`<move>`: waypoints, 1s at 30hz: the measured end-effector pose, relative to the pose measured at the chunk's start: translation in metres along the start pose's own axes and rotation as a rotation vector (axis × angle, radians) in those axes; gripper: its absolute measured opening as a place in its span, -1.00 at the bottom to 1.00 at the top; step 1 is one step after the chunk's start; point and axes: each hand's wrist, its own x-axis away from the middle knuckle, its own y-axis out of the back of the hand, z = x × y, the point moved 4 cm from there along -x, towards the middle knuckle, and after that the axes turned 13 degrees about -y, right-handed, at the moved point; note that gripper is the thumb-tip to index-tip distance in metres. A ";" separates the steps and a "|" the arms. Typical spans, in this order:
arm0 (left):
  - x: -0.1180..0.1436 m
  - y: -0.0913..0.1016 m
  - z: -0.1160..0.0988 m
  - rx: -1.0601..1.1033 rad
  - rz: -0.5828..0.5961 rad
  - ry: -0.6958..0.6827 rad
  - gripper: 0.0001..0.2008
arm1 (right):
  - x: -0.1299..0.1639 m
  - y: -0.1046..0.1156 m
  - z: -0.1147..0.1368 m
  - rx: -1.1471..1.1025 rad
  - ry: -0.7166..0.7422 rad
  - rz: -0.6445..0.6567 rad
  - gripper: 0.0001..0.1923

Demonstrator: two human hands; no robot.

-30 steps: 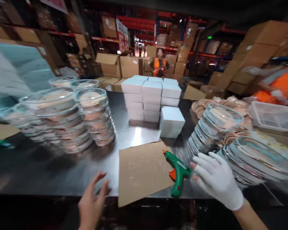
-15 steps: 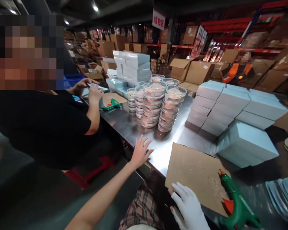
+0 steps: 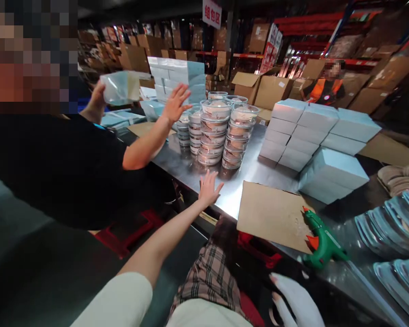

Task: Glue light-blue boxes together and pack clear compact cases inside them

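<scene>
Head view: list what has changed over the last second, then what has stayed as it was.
The camera swung left. The left hand went forward, open, to the steel table edge near the stacked clear containers. The gloved right hand left the green glue gun and dropped below the table, empty. The co-worker's hand lifted a clear bag. Glue gun, cardboard sheet and white boxes stayed put.

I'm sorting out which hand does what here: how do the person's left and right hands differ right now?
The left hand is bare; the right hand wears a white glove. The left hand reaches out with the arm stretched to the edge of the metal table, near the stacked clear containers; the right hand hangs low, below the table edge, short of the green glue gun. Both are open, fingers spread, and hold nothing.
</scene>
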 end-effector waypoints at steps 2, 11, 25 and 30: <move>0.002 0.012 -0.013 0.029 -0.026 0.004 -0.44 | -0.021 -0.011 0.030 0.049 0.074 0.073 -0.65; 0.098 0.067 -0.143 0.321 0.002 -0.263 -0.42 | -0.071 -0.025 0.066 0.179 0.269 0.218 -0.32; 0.172 0.028 -0.207 0.445 0.142 -0.265 -0.75 | -0.071 -0.055 0.070 0.181 0.243 0.418 -0.44; 0.175 0.020 -0.169 0.551 0.098 -0.030 -0.70 | -0.072 -0.077 0.066 0.177 0.225 0.512 -0.45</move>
